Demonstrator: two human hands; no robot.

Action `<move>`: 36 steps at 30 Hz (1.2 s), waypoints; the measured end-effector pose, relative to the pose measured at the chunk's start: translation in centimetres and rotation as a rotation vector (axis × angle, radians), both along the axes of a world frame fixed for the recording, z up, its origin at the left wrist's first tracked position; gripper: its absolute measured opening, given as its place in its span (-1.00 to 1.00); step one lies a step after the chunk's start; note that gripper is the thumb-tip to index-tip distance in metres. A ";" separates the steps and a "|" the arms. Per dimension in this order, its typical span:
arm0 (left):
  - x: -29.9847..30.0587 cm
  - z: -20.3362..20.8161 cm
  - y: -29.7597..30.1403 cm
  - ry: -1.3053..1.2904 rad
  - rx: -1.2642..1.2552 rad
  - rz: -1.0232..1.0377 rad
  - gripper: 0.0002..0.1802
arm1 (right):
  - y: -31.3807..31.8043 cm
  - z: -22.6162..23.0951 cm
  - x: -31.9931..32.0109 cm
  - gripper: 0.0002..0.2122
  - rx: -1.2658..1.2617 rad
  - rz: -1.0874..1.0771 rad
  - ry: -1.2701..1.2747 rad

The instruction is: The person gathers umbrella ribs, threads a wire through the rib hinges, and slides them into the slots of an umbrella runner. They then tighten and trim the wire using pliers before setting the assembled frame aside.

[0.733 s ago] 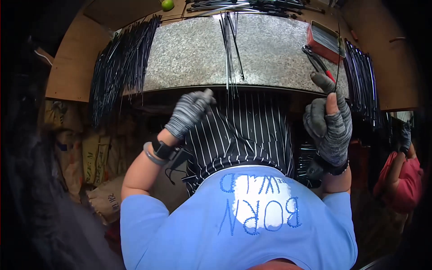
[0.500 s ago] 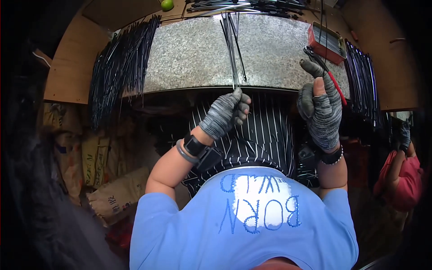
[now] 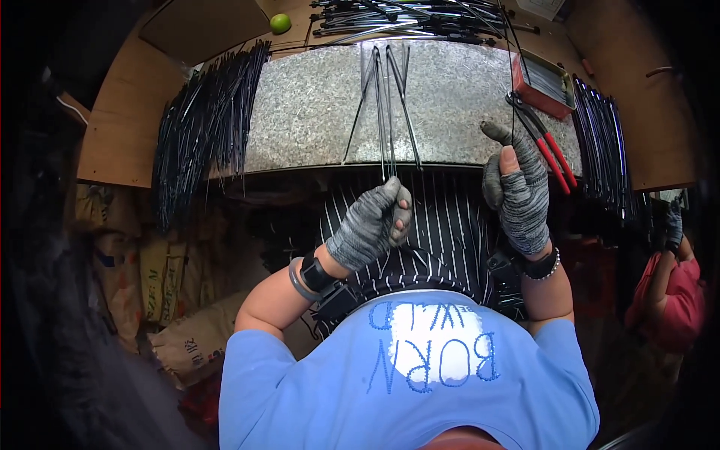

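Note:
My left hand (image 3: 369,223), in a grey knit glove, pinches the near ends of thin dark metal ribs (image 3: 381,112) just past the bench's front edge. These ribs, apparently hinged, reach away across the speckled bench top (image 3: 315,112), with splayed lengths on either side. My right hand (image 3: 517,187), gloved alike with the thumb tip bare, is raised by the right part of the front edge. Its fingers are curled and appear to hold another slender rib (image 3: 512,41) that stands up beyond them. Pliers with red handles (image 3: 553,154) lie beside it, handles spread.
Dark ribs are heaped at the left (image 3: 206,127) and right (image 3: 600,142) ends of the bench. A red tray (image 3: 541,97) stands at the back right. Metal rods (image 3: 405,22) and a green round fruit (image 3: 280,23) lie behind. Sacks (image 3: 195,337) are at lower left; another person (image 3: 664,300) is at far right.
My left hand has drawn closer to my body with the ribs, which now fan wider. My right hand has shifted left with its rib, exposing both pliers handles.

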State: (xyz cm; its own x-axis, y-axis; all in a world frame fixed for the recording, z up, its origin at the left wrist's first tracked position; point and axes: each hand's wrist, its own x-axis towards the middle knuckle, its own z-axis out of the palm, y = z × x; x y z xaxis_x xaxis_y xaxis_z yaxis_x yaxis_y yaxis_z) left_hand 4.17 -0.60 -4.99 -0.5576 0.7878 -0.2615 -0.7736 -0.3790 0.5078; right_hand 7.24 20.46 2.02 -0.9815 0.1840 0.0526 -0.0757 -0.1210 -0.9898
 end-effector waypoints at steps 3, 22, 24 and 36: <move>0.6 2.9 -0.3 0.195 -0.087 -0.072 -0.56 | 0.4 0.1 0.0 -0.66 0.057 0.028 -0.007; -7.8 9.9 1.1 1.797 -0.797 0.736 -0.27 | -2.3 -0.8 -0.5 -0.69 0.039 0.121 -0.011; -10.7 11.7 2.6 1.916 -0.771 0.977 -0.03 | -3.0 -0.4 -0.1 -0.69 0.037 0.190 -0.028; -14.7 14.9 3.6 1.435 -0.325 0.632 -0.45 | -1.6 0.8 1.1 -0.69 0.026 0.444 -0.079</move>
State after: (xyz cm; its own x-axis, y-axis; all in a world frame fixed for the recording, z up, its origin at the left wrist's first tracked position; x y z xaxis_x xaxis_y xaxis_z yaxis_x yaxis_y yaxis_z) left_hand -10.53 3.05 9.88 -0.6776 0.3644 0.6388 0.6241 -0.1745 0.7616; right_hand 8.30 18.91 2.86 -0.9664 -0.2559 -0.0263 0.0534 -0.0998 -0.9936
